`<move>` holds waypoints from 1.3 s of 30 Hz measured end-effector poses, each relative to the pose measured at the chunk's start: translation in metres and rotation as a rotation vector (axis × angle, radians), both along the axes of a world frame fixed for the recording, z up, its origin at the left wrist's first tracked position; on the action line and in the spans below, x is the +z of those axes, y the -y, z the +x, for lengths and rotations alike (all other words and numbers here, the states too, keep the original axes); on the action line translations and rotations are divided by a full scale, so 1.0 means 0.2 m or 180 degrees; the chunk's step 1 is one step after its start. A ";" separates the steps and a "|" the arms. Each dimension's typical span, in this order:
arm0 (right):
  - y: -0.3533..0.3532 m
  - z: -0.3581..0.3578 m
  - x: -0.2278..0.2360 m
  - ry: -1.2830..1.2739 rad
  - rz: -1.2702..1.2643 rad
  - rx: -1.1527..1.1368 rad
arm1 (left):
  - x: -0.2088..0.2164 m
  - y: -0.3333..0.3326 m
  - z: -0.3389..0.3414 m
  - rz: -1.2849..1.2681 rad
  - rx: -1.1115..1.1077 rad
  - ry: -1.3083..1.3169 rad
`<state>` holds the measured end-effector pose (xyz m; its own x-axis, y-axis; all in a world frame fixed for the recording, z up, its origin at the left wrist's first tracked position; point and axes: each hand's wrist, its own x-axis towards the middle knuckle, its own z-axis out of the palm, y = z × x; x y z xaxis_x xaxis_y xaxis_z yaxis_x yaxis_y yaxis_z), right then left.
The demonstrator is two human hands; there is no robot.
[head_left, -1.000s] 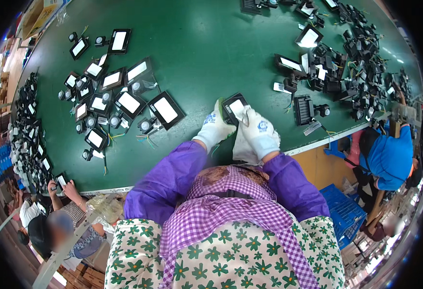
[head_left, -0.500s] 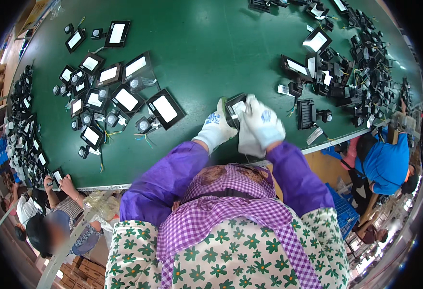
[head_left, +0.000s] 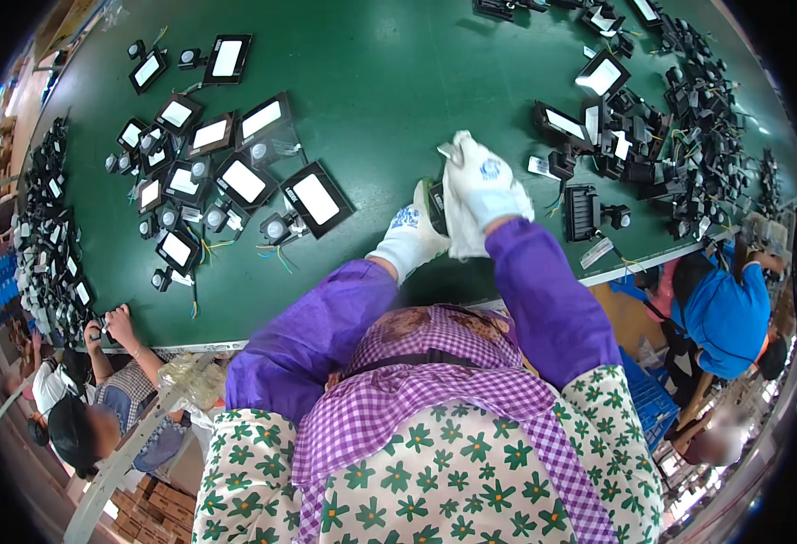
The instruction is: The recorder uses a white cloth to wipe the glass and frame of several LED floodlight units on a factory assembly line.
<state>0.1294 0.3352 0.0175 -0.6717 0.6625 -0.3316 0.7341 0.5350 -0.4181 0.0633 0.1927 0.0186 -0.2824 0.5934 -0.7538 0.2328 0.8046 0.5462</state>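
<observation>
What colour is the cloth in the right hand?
The cloth is white, best seen in the head view.

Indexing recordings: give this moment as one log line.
left hand: holds black lamp; right hand: holds white cloth over part of it; leftward: more lamps on green table

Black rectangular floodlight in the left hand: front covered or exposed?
Mostly covered: white fabric cloth and right hand hide the black floodlight, except a dark strip beside the left hand.

Gloved left hand (head_left: 409,234) curled; right hand (head_left: 483,181) farther forward.
</observation>
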 end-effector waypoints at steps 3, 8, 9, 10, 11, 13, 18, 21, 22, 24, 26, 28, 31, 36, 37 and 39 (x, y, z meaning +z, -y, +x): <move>0.07 -0.02 -0.02 -0.0251 0.0409 0.0234 | -0.04 0.03 -0.01 0.0140 0.0081 0.0030; 0.20 0.07 0.06 -0.0278 0.0178 0.0927 | -0.04 0.04 -0.02 0.0430 -0.0179 -0.0082; 0.16 0.04 0.16 -0.0238 0.0238 0.0722 | -0.05 0.03 -0.03 0.0310 -0.0071 0.0038; 0.11 -0.03 0.18 -0.0498 -0.0014 0.0143 | -0.19 0.06 -0.01 0.0757 0.0003 -0.0122; -0.01 -0.07 0.05 -0.0253 -0.0034 -0.0041 | -0.18 0.05 0.01 0.0759 -0.0039 -0.0102; -0.04 -0.09 -0.11 -0.0286 0.0439 0.0196 | -0.16 0.05 -0.01 0.0551 0.0041 0.0056; 0.32 0.31 0.05 -0.0581 0.0584 0.0857 | -0.13 0.08 0.01 0.0817 0.0353 -0.0054; 0.27 0.35 0.01 0.0134 0.0329 0.0142 | -0.04 0.05 -0.02 0.0427 0.0466 0.0317; 0.17 0.31 0.00 -0.0360 0.0016 -0.0311 | -0.08 0.07 -0.02 0.0597 0.0292 0.0281; 0.01 0.29 -0.16 -0.0006 0.0194 -0.0380 | -0.14 0.14 -0.03 0.1059 0.0173 0.0814; -0.01 0.29 -0.18 0.0147 0.0333 -0.0283 | -0.16 0.22 -0.04 0.1704 -0.0005 0.1457; -0.01 0.30 -0.18 -0.0065 0.0258 -0.0273 | -0.20 0.23 -0.02 0.1729 0.0015 0.1288; 0.16 0.35 0.05 -0.0628 0.0063 -0.0549 | -0.25 0.26 0.03 0.1704 0.0103 0.0849; 0.52 0.54 0.02 0.0269 -0.0241 -0.0137 | -0.18 0.24 0.06 0.1750 0.0395 0.1000; 0.49 0.52 0.03 0.0259 -0.0253 -0.0118 | -0.19 0.24 0.05 0.1741 0.0411 0.0983; 0.38 0.46 0.05 -0.0096 -0.0186 -0.1344 | -0.24 0.24 0.05 0.1709 0.0280 0.0714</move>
<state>0.2208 0.2588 0.0278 -0.3554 0.8621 -0.3611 0.8707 0.1648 -0.4634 0.0736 0.1439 -0.0290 -0.2162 0.8901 -0.4013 0.0093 0.4129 0.9107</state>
